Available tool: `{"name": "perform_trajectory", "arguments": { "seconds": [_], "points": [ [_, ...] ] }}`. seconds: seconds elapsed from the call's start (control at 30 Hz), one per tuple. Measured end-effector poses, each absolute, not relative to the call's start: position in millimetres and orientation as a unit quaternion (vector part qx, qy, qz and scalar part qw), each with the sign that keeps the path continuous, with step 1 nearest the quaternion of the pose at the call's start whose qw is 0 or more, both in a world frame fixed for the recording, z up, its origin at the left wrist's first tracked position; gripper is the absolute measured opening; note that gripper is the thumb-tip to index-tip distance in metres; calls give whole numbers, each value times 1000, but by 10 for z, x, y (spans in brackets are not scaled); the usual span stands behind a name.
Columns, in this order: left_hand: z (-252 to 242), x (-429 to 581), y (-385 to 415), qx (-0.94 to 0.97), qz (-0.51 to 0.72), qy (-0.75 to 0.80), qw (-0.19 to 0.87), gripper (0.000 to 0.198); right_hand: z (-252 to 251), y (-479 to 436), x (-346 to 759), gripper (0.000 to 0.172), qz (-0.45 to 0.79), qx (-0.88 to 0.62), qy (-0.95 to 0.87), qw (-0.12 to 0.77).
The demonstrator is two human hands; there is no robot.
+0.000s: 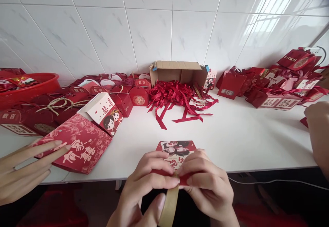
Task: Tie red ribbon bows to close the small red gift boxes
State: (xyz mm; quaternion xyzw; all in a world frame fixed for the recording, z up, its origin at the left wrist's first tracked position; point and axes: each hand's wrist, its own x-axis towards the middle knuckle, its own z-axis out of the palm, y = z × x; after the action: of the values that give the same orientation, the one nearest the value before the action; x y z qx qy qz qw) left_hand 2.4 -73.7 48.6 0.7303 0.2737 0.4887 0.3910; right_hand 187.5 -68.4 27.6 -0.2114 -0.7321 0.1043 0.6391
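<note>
A flat red card box [176, 150] printed with a cartoon couple lies at the near edge of the white table [244, 138]. My left hand [144, 189] and my right hand [205, 182] meet over its near edge, fingers pinched together on it. A tan paper strip [169, 206] runs down from the pinch, and my left thumb lies along it. The lower part of the card box is hidden under my fingers.
An open cardboard box [177, 71] spills red ribbons [177, 98] at the back. Red gift boxes [123, 96] and a red basket [28, 86] crowd the left, red bags [277, 83] the right. Another person's hand [23, 172] rests on a red packet [77, 144]; another hand [318, 131] is at the right edge.
</note>
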Motion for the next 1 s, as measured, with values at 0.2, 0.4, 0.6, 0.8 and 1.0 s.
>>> {"name": "perform_trajectory", "arguments": {
  "seconds": [0.2, 0.4, 0.6, 0.8, 1.0],
  "points": [
    [468, 0, -694, 688, 482, 277, 467, 39, 272, -690, 1873, 23, 98, -237, -749, 612],
    [484, 25, -685, 672, 459, 334, 475, 21, 261, -664, 1880, 24, 76, -226, -761, 603],
    [457, 16, -692, 697, 448, 321, 458, 21, 252, -659, 1893, 25, 87, -219, -759, 607],
    [397, 40, -666, 712, 466, 271, 450, 18, 261, -647, 1894, 26, 102, -226, -748, 615],
    [337, 76, -658, 703, 473, 247, 469, 13, 237, -672, 1881, 24, 131, -253, -729, 622]
  ]
}}
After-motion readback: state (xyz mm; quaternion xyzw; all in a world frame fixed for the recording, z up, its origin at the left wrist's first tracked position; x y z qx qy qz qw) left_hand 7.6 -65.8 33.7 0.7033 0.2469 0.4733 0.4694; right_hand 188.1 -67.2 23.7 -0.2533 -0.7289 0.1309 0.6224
